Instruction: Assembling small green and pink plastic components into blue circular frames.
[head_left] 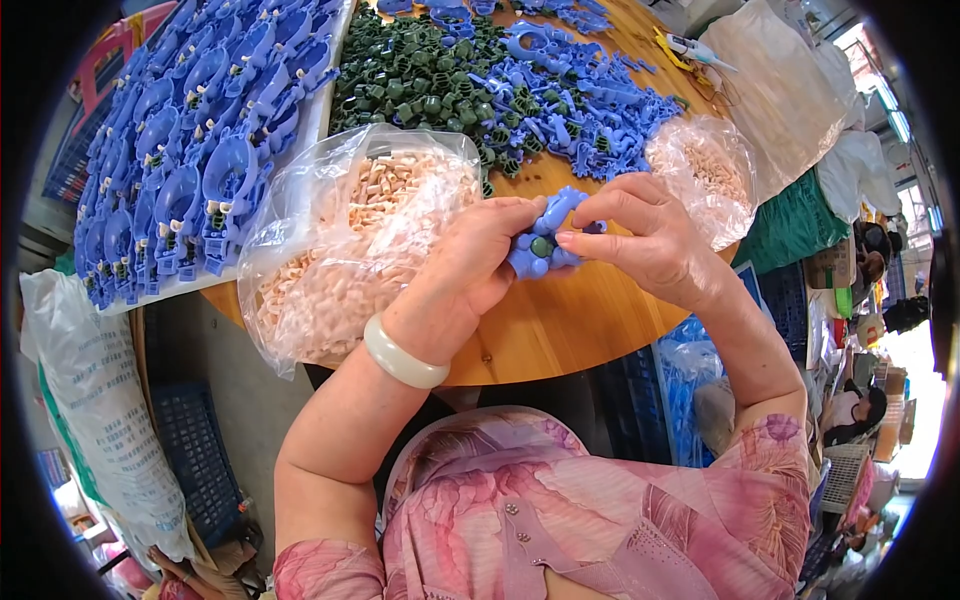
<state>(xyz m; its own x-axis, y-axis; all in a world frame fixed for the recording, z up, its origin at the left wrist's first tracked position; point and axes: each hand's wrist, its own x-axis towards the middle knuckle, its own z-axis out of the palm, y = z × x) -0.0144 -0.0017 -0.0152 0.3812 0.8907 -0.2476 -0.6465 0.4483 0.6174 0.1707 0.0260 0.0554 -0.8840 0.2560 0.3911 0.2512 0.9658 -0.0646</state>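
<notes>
Over the near part of the round wooden table [540, 335] I hold a blue moulded plastic part [556, 208] with a dark green piece [541, 246] set in it. My left hand [468, 255], with a pale bangle [403, 352] on its wrist, grips the part from the left. The thumb and fingers of my right hand [645, 235] close at its right side; what lies between those fingertips is partly hidden. Beside my left forearm sits a clear plastic bag [268, 240] of small peach-coloured pieces [385, 195].
Beyond my hands lie heaps of dark green pieces [420, 80] and blue plastic parts [590, 110]. Blue assemblies [200, 130] cover a white board at left. At right stand another bag of peach pieces [705, 175] and a white tool [695, 50]. A dark blue crate [200, 450] is below left.
</notes>
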